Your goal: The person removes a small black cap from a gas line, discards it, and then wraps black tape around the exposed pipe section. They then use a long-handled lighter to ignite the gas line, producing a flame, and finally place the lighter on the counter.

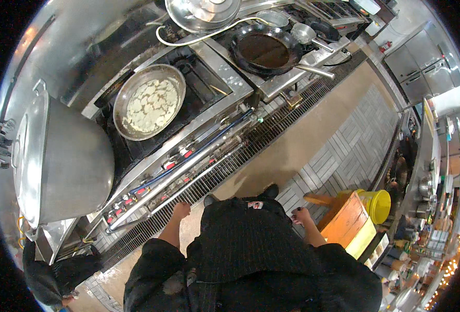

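My left hand (182, 210) hangs in front of the stove with its fingers curled in, and nothing shows in it. On my other side, my right hand (301, 216) is also curled; a small dark spot shows at its fingers, too small to name. Neither hand touches the cookware. Nearest to my left hand is the stove's front with its rail and red knobs (168, 165). On the burner grate beyond sits a wide steel pan (120, 118) holding a pale, patchy layer of food (152, 105).
A tall lidded stockpot (79, 161) stands at the left. Farther right are a dark frying pan (265, 49) and a small saucepan (303, 33). A floor grate (263, 135) runs along the stove. Right of me are an orange-brown wooden surface (345, 218) and a yellow bucket (378, 206). Another person (58, 275) is lower left.
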Demonstrator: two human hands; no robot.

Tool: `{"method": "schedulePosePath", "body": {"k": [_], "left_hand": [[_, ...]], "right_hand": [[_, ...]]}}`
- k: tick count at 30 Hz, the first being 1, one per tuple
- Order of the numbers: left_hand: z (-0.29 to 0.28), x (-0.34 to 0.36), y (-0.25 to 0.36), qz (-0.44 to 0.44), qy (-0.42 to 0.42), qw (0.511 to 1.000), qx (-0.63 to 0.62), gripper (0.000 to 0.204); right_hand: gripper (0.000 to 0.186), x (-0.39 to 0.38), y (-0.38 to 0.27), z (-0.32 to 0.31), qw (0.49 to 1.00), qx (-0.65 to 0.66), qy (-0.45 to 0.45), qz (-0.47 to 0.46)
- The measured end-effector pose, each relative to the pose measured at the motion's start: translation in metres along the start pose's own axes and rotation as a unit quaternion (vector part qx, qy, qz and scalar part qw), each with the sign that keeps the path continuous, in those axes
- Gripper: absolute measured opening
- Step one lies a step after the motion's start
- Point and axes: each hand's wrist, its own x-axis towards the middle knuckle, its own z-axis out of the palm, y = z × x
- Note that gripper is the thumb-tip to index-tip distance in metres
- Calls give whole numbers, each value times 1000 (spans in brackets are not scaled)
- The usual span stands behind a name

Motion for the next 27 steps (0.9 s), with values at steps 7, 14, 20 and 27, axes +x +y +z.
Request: {"method": "schedulePosePath", "body": {"k": [7, 14, 20, 27], "left_hand": [[25, 54, 65, 25, -24, 994, 105, 14], [73, 109, 286, 15, 119, 990, -74, 29], [74, 147, 470, 55, 22, 965, -257, 24], [93, 298, 656, 36, -47, 988, -142, 23]], "right_hand": [[20, 62, -91, -88, 970, -72, 117, -201], [30, 96, -144, -188, 864, -285, 158, -383], [45, 63, -245, -246, 894, -228, 235, -306], [52, 85, -351, -314, 916, -155, 258, -265]]}}
